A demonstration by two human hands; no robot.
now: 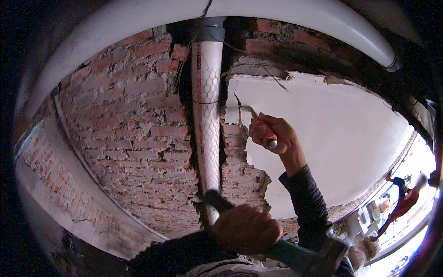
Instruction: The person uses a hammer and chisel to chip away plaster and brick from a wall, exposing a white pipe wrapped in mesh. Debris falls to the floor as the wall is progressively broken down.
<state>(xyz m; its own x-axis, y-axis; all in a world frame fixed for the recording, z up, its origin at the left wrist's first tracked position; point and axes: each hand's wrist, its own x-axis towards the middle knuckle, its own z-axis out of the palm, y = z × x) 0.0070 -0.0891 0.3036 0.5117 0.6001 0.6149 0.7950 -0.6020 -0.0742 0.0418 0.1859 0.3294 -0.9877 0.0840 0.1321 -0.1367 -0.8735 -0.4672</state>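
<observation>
My right hand (275,133) is raised before the wall, closed around the red handle of a hand tool (270,136) with a metal end cap. Its thin bent metal neck reaches left towards cracked white plaster (328,138); the blade's exact shape is unclear. Lower and nearer, my left hand (247,228) grips a hammer's handle (290,254). The handle's dark butt sticks out to the upper left, while the blurred hammer head (328,256) hangs at the lower right. A jagged crack (238,100) runs down the plaster beside the tool's neck.
A white plastic pipe (207,138) wrapped in wire mesh stands in a vertical chase in exposed brickwork (138,131). A large white pipe (277,14) crosses overhead. Loose wires (273,76) hang near the plaster's top. Another person (406,204) stands far off at right, near piled items.
</observation>
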